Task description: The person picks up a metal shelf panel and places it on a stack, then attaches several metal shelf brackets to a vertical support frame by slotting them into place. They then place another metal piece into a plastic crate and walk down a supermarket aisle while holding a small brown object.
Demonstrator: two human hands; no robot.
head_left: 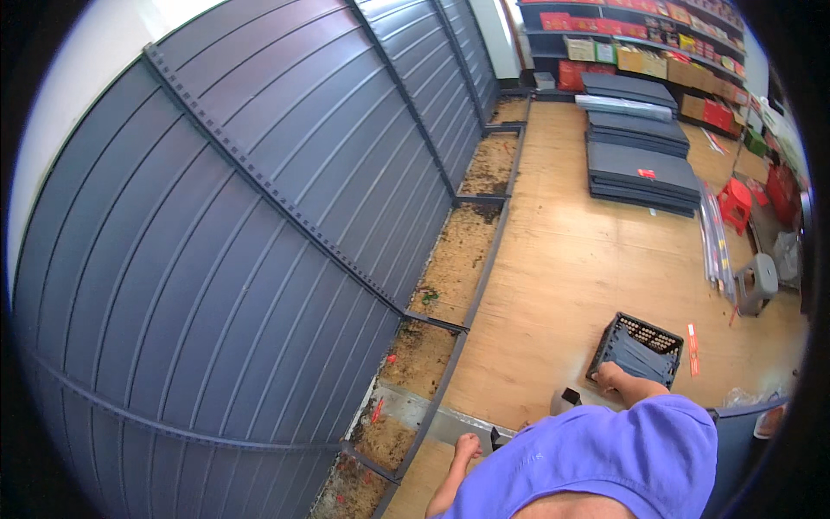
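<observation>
A black plastic basket [667,336] stands on the floor and holds several flat grey metal pieces [641,353] that look like shelf brackets. My right hand [610,377] is at the basket's near left corner, fingers curled down by the metal pieces; whatever it grips is hidden. Lower and further left, my left hand [468,447] is closed in a fist beside the dark end of a metal part [499,438]. I cannot make out what, if anything, is inside that fist. Both arms are bent close to my body.
Tall grey metal shelving panels [285,164] with slotted uprights rise on the left. A low base frame [489,268] runs along a dirty floor strip. Stacked grey shelf boards [641,169] lie ahead, with a red stool [735,204] and a grey stool [757,282] at right. Stocked shelves [635,43] stand behind.
</observation>
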